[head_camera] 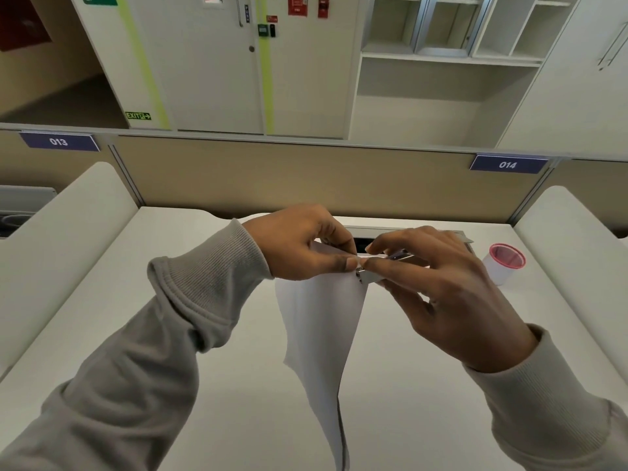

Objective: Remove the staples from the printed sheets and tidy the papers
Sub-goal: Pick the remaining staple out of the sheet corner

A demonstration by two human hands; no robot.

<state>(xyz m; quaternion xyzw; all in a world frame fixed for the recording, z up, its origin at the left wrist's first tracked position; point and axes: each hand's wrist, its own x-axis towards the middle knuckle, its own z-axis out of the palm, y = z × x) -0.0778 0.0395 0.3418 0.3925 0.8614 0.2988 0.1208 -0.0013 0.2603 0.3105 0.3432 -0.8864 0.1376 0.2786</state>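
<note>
At the centre of the frame the left hand [299, 246] pinches the top corner of the printed sheets [319, 321], its grip closed on the paper between thumb and fingers, while the right hand [438, 294] has its grip closed around a small metal staple remover [368, 275] pressed against that same corner. The sheets hang down from the pinch toward the lower centre, held above the tabletop [238, 368]; they curl and droop, so they look thin, light and limp, likely to tear at the stapled corner if pulled hard. The best hold seems to be right beside the staple, where the left fingers already brace the paper; the staple itself is too small to make out. Below and to both sides the tabletop lies bare, with raised side panels at the left and right edges. A small pink-rimmed cup [504, 266] stands at the right, near the right hand but apart from it.
</note>
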